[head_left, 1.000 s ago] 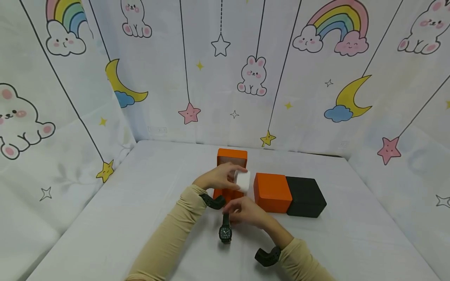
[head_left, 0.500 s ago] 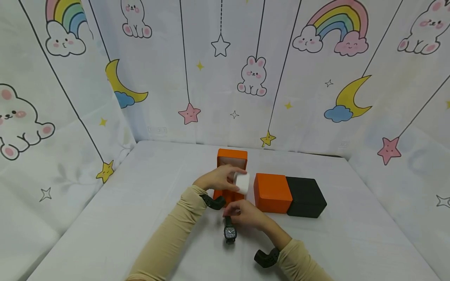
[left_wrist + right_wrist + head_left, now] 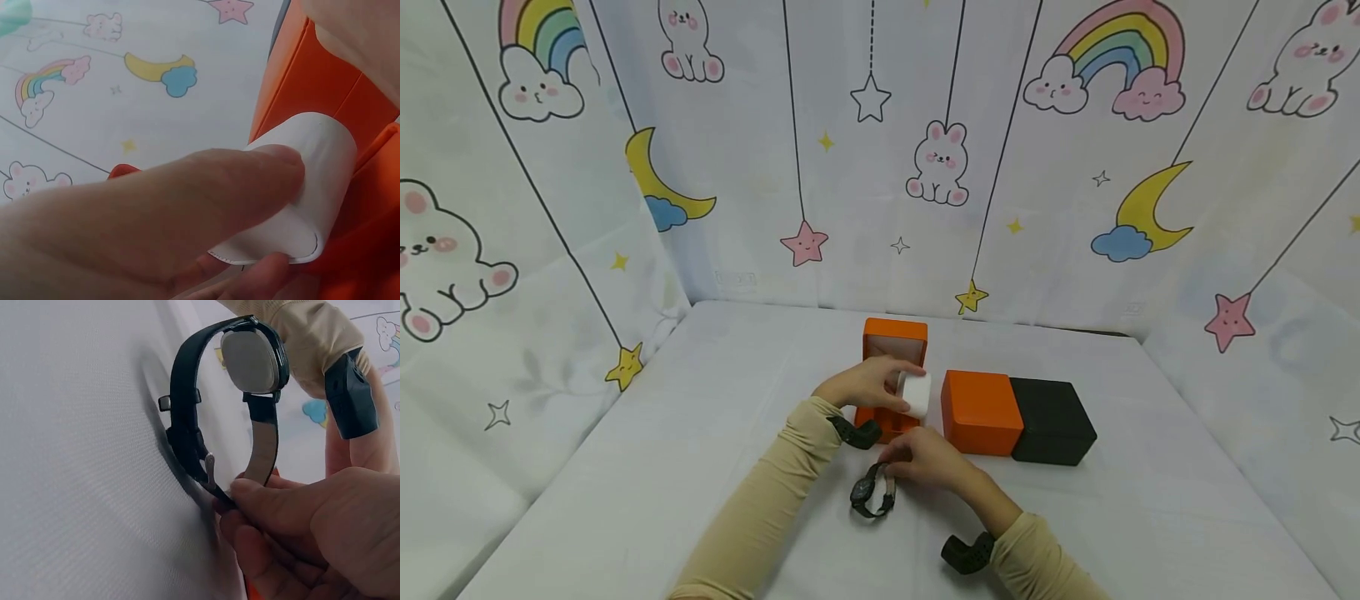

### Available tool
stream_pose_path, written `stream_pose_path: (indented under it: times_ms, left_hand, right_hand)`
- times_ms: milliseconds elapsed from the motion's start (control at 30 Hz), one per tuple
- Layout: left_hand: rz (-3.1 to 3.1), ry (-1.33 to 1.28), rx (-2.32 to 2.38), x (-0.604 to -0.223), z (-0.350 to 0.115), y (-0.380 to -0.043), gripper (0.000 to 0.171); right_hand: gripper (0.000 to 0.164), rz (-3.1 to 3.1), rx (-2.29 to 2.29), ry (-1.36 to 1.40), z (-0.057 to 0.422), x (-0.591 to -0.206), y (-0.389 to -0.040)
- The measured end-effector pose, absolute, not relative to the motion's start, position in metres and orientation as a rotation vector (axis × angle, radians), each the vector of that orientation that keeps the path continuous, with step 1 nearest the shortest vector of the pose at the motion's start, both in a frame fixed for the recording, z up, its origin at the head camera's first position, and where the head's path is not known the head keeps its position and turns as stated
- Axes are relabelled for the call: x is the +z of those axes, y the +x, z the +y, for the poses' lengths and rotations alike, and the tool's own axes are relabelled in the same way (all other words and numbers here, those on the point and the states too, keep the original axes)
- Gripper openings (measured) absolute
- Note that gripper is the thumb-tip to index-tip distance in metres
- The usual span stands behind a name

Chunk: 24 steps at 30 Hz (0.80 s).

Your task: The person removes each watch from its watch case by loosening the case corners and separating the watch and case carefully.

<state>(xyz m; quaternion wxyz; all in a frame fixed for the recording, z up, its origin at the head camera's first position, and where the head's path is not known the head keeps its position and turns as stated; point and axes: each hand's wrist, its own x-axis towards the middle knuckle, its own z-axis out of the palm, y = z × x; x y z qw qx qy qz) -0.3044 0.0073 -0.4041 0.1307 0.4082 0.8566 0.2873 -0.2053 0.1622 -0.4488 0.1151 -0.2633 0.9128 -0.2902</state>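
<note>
My left hand (image 3: 872,383) holds a white cushion (image 3: 915,393) over the open orange box (image 3: 895,330), thumb on one side and fingers on the other. In the left wrist view the cushion (image 3: 325,162) looks rounded, with stitching along one edge. My right hand (image 3: 928,458) pinches the strap of a dark wristwatch (image 3: 863,490) just in front of that box. Seen from the right wrist, the watch (image 3: 250,359) shows its plain metal back, and its strap forms a closed loop with a buckle. Thumb and fingertips (image 3: 247,490) grip the strap at its lower end.
Right of the open box stands a closed orange box (image 3: 981,412), with a black box (image 3: 1052,421) against its right side. All stand on a white-covered table (image 3: 760,350). A printed curtain (image 3: 880,183) rises behind. Each wrist wears a black device (image 3: 968,553).
The watch has turned in the right hand: its dial faced up towards me, and now the strap loop shows from the side. The left hand with the cushion has dipped slightly.
</note>
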Motion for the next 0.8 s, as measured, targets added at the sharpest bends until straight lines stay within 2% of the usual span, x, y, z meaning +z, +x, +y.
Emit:
stream_pose_path:
  times_ms: [800]
  left_hand:
    - [2.458, 1.151, 0.863, -0.4033, 0.0077, -0.3024, 0.054]
  right_hand:
    - [0.01, 2.683, -0.827, -0.77, 0.1589, -0.4484, -0.203]
